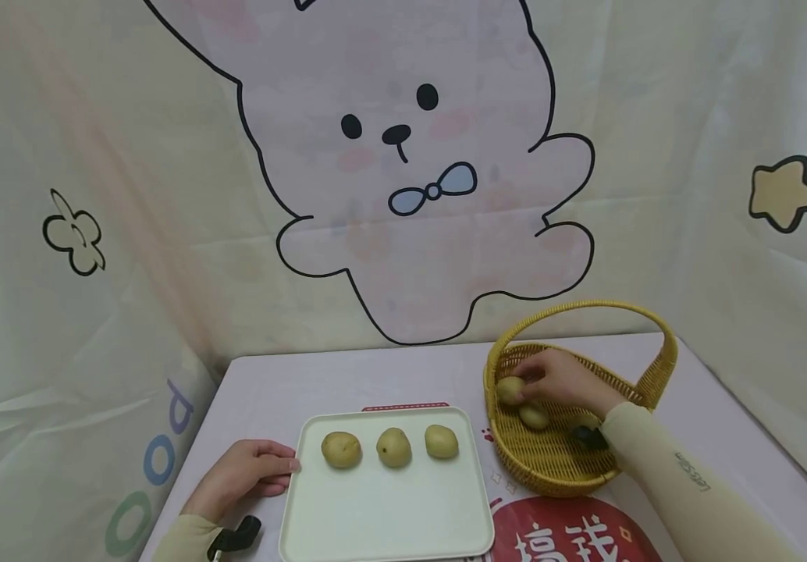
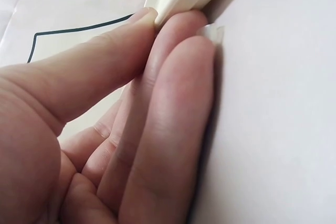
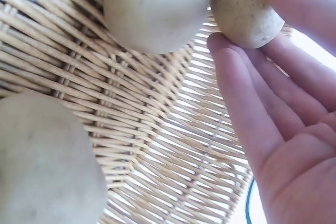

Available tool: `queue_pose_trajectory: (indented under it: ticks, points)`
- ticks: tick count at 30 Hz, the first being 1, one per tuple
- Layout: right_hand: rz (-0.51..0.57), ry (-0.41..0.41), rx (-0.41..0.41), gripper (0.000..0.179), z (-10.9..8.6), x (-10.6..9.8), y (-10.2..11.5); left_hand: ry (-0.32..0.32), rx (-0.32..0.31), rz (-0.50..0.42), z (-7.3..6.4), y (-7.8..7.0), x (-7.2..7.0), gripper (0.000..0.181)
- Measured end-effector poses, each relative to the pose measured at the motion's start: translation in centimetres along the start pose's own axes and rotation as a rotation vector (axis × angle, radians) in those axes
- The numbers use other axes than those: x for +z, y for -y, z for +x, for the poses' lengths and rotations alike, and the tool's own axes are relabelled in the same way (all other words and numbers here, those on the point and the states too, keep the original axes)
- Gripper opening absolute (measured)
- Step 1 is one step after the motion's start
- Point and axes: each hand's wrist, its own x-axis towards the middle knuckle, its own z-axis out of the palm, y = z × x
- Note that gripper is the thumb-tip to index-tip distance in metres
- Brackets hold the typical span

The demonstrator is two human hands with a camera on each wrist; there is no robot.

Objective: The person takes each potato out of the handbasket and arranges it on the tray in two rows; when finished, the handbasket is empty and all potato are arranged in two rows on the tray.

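Three potatoes are sitting in a row across the far half of a cream-colored tray (image 1: 387,507): a left one (image 1: 341,450) that's kind of oblong, a middle one (image 1: 393,447), and a right one (image 1: 442,442), each with a gap to its neighbor. The near half of the tray is just bare surface. Left hand (image 1: 245,472) is over at the tray's left side, and the left wrist view shows the rim pinched between thumb and fingers. Right hand (image 1: 565,380) is reaching down into a yellow woven basket (image 1: 530,468) with a tall arched handle (image 1: 586,306), and it's got a potato (image 1: 510,390) gripped between thumb and fingertips, up near the basket's left wall. Can't tell if that one's resting on the weave or lifted off it. A second basket potato (image 1: 534,416) is right next to it, so close I can't say whether they touch, and a third (image 1: 584,424) lies further right, partly hidden behind the wrist and the black gadget (image 1: 589,439) strapped there. Basket's just right of the tray, both on a pale table (image 1: 263,390) with a red printed patch (image 1: 575,531) in front of the basket. Both sleeves are cream, and behind everything hangs a cloth backdrop (image 1: 403,250) with a big cartoon animal in a blue bow tie.
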Motion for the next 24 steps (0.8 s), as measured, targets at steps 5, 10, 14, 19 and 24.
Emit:
queue_pose_trajectory:
  ticks: [5,10,14,19,24]
  points:
    - [-0.005,-0.025,0.021,0.031,-1.9,-0.6,0.7,-0.003,-0.008,0.006,-0.1,-0.1,-0.3,0.044]
    - [-0.013,-0.05,0.082,0.037,-4.3,-1.0,2.4,-0.002,-0.015,0.01,-0.4,0.0,-0.6,0.043]
    - [0.003,-0.074,0.112,0.041,-6.3,-1.6,4.2,0.016,0.0,-0.002,-0.5,0.3,-0.8,0.041]
    - [0.061,-0.097,0.119,0.046,-8.4,-1.6,6.1,0.028,0.006,-0.004,-0.2,0.4,-0.8,0.04]
    - [0.129,-0.095,0.126,0.045,-9.8,-0.4,8.0,0.021,0.002,0.015,0.3,0.0,-0.5,0.042]
